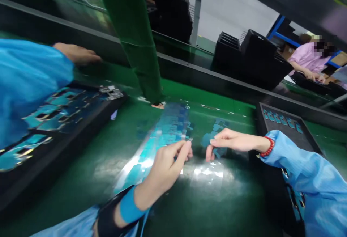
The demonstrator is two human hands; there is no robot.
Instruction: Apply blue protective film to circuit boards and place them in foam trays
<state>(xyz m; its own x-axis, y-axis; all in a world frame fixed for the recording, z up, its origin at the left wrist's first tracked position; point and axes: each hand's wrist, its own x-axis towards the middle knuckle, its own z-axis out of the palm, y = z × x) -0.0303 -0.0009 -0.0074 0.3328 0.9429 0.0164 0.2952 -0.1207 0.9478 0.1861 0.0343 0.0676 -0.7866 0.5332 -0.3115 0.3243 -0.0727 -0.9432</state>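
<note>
A clear glossy film sheet (162, 135) carrying rows of small blue parts lies on the green mat (206, 200) in front of me. My left hand (166, 163) pinches the sheet's near edge between thumb and fingers. My right hand (230, 143), with a red bead bracelet at the wrist, has thumb and fingers drawn close together just right of the left hand. It is over a loose blue piece (218, 152) on a shiny patch of film. What this hand grips is too small and blurred to name.
A long black tray (62, 135) of blue parts runs along the left, under a co-worker's blue sleeve (24, 81) and hand (77, 54). Another black tray (306, 135) holds blue parts at the right. Black stacked trays (252, 56) and a green post (135, 38) stand behind. A person in pink (306, 59) works far right.
</note>
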